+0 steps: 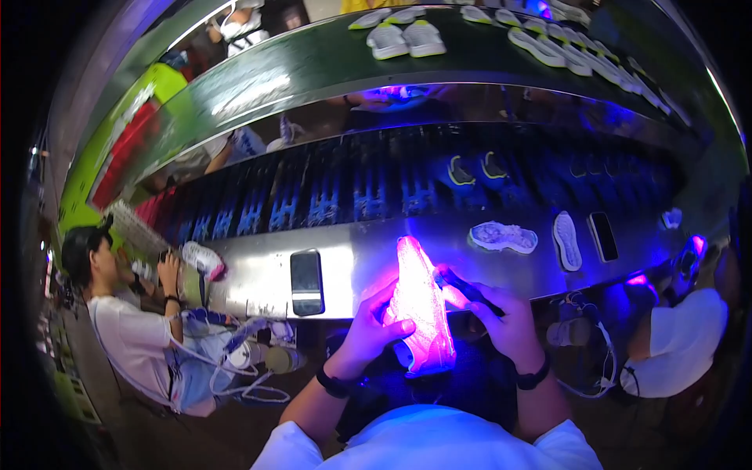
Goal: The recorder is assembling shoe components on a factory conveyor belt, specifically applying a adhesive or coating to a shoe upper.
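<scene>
A shoe (421, 313), lit bright pink under violet light, stands toe up in front of me, just off the bench's near edge. My left hand (376, 325) grips its left side, thumb pressed on the side near the heel. On the other side, my right hand (505, 321) is closed round a dark slim tool (462, 286), whose tip is beside the shoe's right side. Whether the tip touches the shoe, and what kind of tool it is, I cannot make out. Glare washes out the shoe's details.
A metal bench (368, 251) carries a phone (307, 282), a pale sole (503, 236), another sole (567, 241) and a second phone (603, 236). Beyond runs a dark slatted conveyor (376, 176) with shoe parts; a green belt (274, 78) holds soles. Co-workers sit left (129, 313) and right (677, 337).
</scene>
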`<act>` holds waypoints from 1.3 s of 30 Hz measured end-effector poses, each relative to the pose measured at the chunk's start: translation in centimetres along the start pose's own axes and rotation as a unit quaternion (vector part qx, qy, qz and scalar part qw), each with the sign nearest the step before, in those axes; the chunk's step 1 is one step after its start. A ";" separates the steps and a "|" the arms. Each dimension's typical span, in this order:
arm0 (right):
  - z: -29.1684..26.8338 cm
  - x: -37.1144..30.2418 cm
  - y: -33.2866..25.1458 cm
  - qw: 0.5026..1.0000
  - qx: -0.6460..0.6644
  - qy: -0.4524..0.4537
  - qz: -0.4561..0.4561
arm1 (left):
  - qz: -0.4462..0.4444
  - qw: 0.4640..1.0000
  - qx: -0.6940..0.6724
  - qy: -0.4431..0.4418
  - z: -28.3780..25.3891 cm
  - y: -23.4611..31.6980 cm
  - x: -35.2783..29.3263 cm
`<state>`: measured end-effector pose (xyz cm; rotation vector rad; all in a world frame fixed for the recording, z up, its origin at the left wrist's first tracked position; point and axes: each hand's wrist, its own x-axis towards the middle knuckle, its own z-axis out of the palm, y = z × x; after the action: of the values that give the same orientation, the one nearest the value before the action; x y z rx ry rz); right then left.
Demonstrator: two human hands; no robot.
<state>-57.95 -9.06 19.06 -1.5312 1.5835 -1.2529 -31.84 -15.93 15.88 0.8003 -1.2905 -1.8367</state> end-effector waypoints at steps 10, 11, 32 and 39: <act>-5.3 -1.0 9.5 0.999 0.004 -0.040 -0.023 | -0.095 0.987 0.127 0.030 -3.9 2.7 9.8; -5.8 -0.5 11.9 0.997 0.053 -0.007 0.055 | -0.127 0.983 0.131 0.029 -4.3 3.2 11.9; -6.6 3.1 17.7 0.947 0.258 0.060 0.179 | -0.030 0.734 0.650 0.195 -7.5 1.8 33.9; -6.8 3.1 17.6 0.943 0.280 0.092 0.155 | 0.029 0.892 0.311 0.328 -12.1 -4.5 20.2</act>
<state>-71.70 -12.51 6.22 -0.7974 1.3466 -1.5220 -33.59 -37.91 6.50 1.5378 -1.4021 -0.9249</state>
